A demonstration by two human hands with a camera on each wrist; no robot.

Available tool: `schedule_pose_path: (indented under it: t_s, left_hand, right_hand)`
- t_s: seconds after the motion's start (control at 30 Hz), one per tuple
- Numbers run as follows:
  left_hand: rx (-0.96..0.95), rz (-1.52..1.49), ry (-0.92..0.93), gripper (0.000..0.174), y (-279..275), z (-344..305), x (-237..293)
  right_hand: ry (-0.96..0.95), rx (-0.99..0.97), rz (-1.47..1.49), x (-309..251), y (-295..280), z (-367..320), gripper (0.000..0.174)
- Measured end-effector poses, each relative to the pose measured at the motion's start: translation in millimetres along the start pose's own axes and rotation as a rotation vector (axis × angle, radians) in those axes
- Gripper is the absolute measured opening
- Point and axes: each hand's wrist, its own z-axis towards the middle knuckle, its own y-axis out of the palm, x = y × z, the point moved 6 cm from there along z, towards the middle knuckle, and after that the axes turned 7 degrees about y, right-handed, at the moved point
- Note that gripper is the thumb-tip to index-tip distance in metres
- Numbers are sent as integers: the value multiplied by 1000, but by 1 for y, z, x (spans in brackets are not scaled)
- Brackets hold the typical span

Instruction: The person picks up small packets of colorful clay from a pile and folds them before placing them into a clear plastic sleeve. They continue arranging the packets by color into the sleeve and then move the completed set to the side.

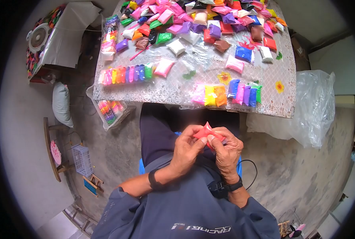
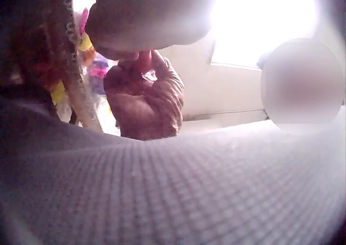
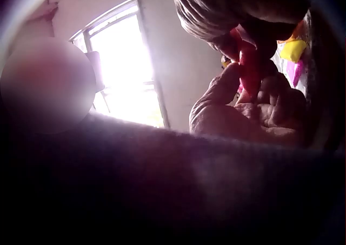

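A small red packet [image 1: 207,132] in clear plastic is pinched between both hands, above the lap and just in front of the table edge. My left hand [image 1: 187,148] grips its left end with thumb and fingers. On the other end, my right hand [image 1: 228,151] pinches with the thumb laid on top and fingers curled beneath. In the right wrist view the red packet [image 3: 250,74] shows between the fingertips of the two hands. Both hands cover much of it.
The lace-covered table [image 1: 163,93] bears a large heap of colourful packets [image 1: 181,18]. Near its front edge lie bagged rows of packets [image 1: 125,75] and a second set [image 1: 227,95]. A white basket [image 1: 107,115] stands lower left; a clear plastic bag [image 1: 313,111] hangs at right.
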Motion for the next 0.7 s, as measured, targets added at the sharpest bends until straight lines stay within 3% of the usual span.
schedule_pose_path:
  t_s: [0.2, 0.5, 0.7]
  left_hand:
    - [-20, -179, -39, 26, -7, -2, -7]
    - [-12, 65, 31, 20, -14, -5, 13]
    - [13, 26, 46, 22, -17, -2, 12]
  right_hand:
    - [16, -29, -60, -12, 5, -1, 13]
    - [200, -226, -64, -3, 2, 2, 17]
    - [227, -191, -33, 0, 8, 3, 15]
